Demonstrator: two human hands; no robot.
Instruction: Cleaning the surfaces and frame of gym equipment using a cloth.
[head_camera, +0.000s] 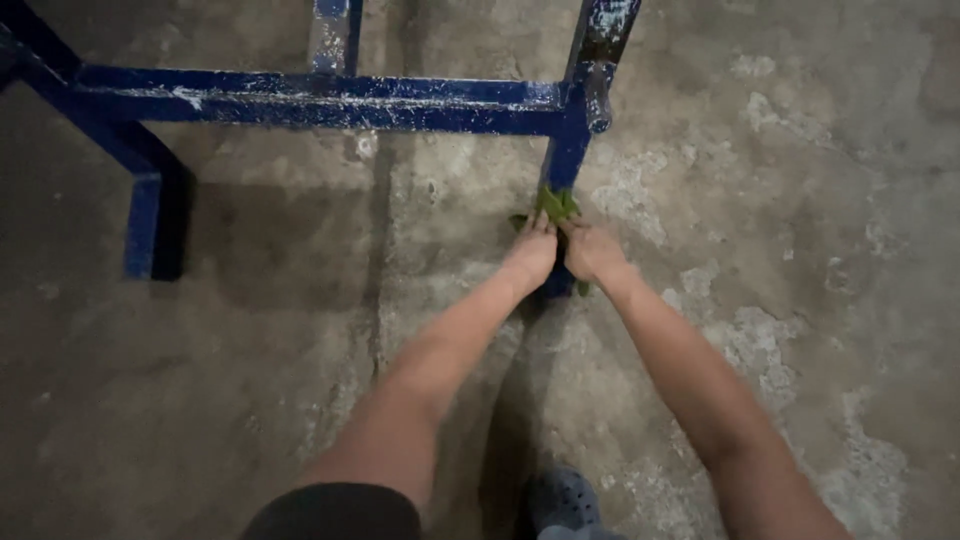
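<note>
two hands are closed on a clump of green leaves (555, 205): left hand (530, 255) and right hand (592, 250) side by side, fingers pinched at its base. the leaves are held against the blue frame leg (566, 150), low by the concrete floor (800, 200); gathering seems underway, not finished.

Two hands (560, 255), one blue frame (320, 100)
</note>
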